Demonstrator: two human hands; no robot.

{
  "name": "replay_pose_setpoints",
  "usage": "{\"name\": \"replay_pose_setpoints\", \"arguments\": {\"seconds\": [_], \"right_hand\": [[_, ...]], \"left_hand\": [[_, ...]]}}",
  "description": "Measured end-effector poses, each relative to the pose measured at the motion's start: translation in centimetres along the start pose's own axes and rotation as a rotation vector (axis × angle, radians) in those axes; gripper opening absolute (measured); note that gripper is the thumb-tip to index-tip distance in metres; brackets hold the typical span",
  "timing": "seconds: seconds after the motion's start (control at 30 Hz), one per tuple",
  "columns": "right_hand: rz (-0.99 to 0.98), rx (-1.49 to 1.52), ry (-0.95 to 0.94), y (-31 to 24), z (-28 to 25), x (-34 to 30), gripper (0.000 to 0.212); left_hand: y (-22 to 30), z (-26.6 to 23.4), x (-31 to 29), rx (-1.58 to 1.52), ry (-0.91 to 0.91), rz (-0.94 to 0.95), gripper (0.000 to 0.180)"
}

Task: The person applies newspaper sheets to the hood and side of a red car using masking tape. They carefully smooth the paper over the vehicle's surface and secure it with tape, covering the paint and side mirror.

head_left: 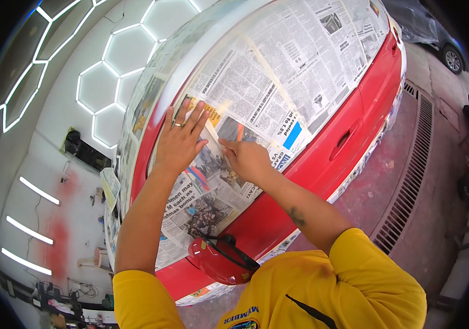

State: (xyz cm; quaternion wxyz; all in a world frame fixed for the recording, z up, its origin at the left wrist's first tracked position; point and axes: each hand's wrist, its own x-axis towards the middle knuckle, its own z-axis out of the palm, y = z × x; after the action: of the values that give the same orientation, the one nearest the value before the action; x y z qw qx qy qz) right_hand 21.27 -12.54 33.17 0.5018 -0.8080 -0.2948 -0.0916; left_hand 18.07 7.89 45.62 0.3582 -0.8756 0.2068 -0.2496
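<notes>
My left hand (182, 137) lies flat with fingers spread on the newspaper sheets (245, 101) covering the side windows of a red car (349, 118). A ring is on one of its fingers. To its right, my right hand (248, 159) touches the paper beside a pale tape seam (212, 132). Its index finger points toward the seam and the other fingers are curled under. What they hold, if anything, is hidden. Another strip of masking tape (270, 68) joins the sheets farther up. The red side mirror (218, 260) sits below my hands, close to my body.
The red door handle (341, 143) is on the right. A floor drain grate (410, 181) runs beyond the car. Another car, partly under plastic, shows its wheel (452, 58) at the far right. Hexagonal lights (118, 78) hang at the upper left; assorted items (61, 307) lie at the lower left.
</notes>
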Motion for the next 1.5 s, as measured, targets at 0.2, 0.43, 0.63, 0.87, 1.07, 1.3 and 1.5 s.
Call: {"name": "replay_pose_setpoints", "arguments": {"seconds": [0.2,0.43,0.63,0.87,1.07,1.3,1.5], "right_hand": [[-0.046,-0.125,0.012,-1.1,0.4,0.3,0.039],[-0.05,-0.264,-0.084,-2.9,0.1,1.3,0.043],[-0.016,-0.332,-0.197,-4.0,-0.2,1.9,0.048],[-0.029,0.217,0.123,1.0,2.0,-1.4,0.071],[-0.075,0.272,0.33,3.5,5.5,-7.9,0.06],[0.129,-0.116,-0.027,0.3,4.1,-7.4,0.046],[0.186,-0.096,-0.086,0.4,4.0,-6.0,0.046]], "left_hand": [[0.3,-0.2,0.0,0.003,-0.04,-0.031,0.087],[1.2,-0.9,0.3,0.105,-0.122,-0.05,0.081],[2.3,1.4,-0.8,0.345,-0.038,0.065,0.083],[4.0,1.7,-2.7,0.058,-0.233,0.023,0.095],[4.9,1.3,-2.5,0.09,-0.224,0.018,0.102],[4.7,1.2,-2.4,0.11,-0.237,0.02,0.1],[4.5,3.4,-3.6,0.003,-0.127,0.129,0.07]]}}
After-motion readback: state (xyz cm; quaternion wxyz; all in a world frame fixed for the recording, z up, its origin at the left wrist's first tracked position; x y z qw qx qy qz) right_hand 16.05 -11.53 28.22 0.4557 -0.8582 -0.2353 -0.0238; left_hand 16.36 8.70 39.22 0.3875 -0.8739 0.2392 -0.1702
